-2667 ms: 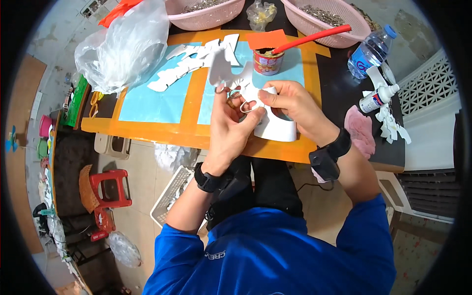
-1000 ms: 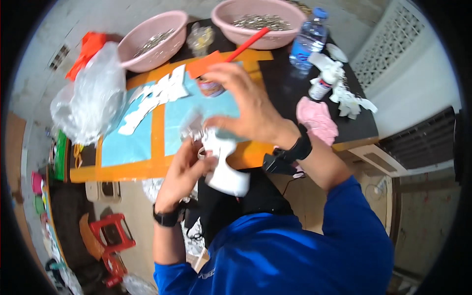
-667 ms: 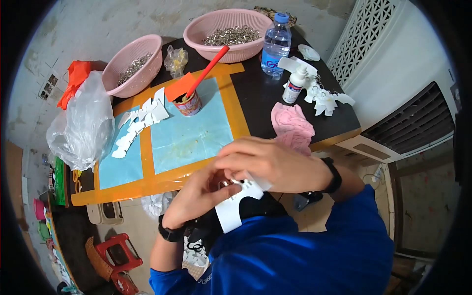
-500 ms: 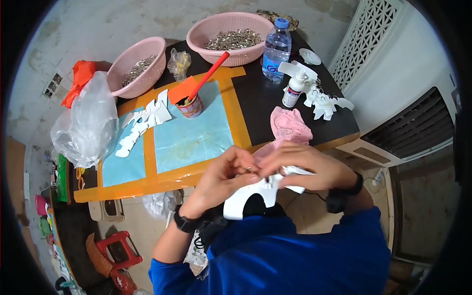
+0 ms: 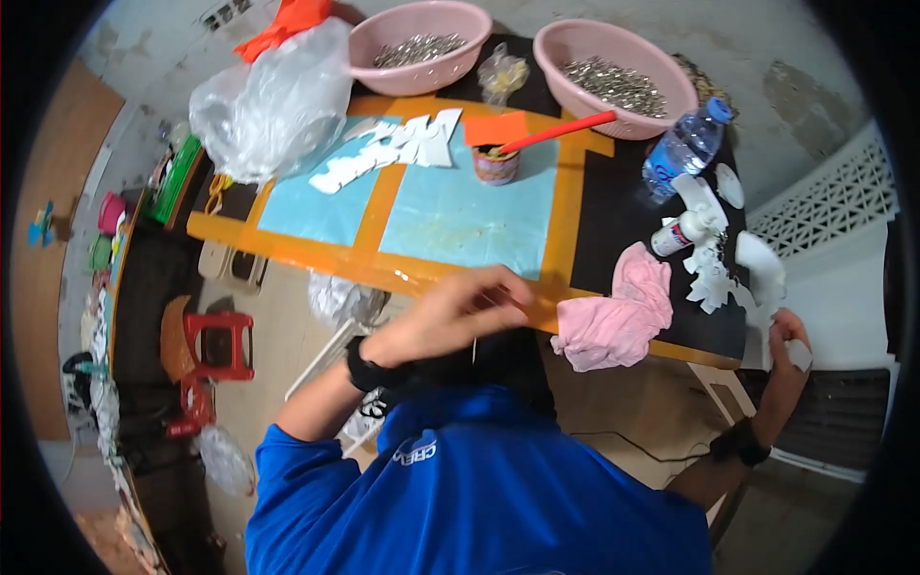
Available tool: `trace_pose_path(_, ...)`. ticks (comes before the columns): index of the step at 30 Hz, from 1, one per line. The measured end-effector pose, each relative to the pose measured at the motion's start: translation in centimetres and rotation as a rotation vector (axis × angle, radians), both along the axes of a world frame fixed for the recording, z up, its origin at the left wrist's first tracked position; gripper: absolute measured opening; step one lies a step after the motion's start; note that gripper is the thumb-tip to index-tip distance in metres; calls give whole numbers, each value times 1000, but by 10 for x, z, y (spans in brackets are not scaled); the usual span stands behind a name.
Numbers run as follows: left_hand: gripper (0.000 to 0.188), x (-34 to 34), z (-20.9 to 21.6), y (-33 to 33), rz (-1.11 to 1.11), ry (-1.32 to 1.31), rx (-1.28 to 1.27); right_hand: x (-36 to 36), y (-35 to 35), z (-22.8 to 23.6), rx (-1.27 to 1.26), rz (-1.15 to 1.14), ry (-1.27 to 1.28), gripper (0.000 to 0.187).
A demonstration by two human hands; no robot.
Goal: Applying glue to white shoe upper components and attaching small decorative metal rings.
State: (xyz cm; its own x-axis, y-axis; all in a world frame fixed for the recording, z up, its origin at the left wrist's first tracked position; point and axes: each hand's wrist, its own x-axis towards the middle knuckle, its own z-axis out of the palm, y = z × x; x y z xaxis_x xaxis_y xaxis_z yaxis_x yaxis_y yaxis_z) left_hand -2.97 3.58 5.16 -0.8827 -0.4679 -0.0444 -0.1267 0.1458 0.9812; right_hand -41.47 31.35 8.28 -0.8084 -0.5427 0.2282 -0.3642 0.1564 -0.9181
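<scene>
Away from my body at the far right, my right hand [image 5: 791,337] is closed on a white curved cut-out piece [image 5: 762,266]. A white patch of it shows by the fingers, and its upper part stands beside the table's right edge. Over the table's front edge, my left hand [image 5: 470,311] has bent fingers apart from the thumb, with nothing visible between them; it is slightly blurred. Right of the left hand, a crumpled pink cloth [image 5: 618,316] hangs over the edge. Close to the right hand lie several white cut pieces with small metal bits [image 5: 711,278] and a tilted small white bottle [image 5: 677,234].
Two pink baskets [image 5: 613,120] of small metal parts stand at the back. A tub [image 5: 495,168] with a red stick and orange card sits on the blue taped sheet [image 5: 460,225], beside white cut pieces [image 5: 393,153]. A water bottle [image 5: 682,153] and plastic bag [image 5: 273,105] flank them.
My hands have parted. The right has swung far right with the white piece; the left has let go of it and stays near the front edge. The view has turned.
</scene>
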Motion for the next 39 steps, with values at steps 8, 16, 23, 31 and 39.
trace_pose_path(8,18,93,-14,-103,605,-214,-537,-65,-83,-109,102,105,142,33)
trace_pose_path(16,37,51,-32,-260,374,-332,-1109,-2,-97,-79,381,76,593,55)
trace_pose_path(23,29,56,-52,-304,291,-439,-1075,87,-104,6,197,129,771,42)
trace_pose_path(31,13,93,28,-200,194,-121,-1054,244,-235,20,70,731,432,64)
trace_pose_path(39,20,123,36,-120,-157,-125,-755,268,-248,-22,174,961,418,23)
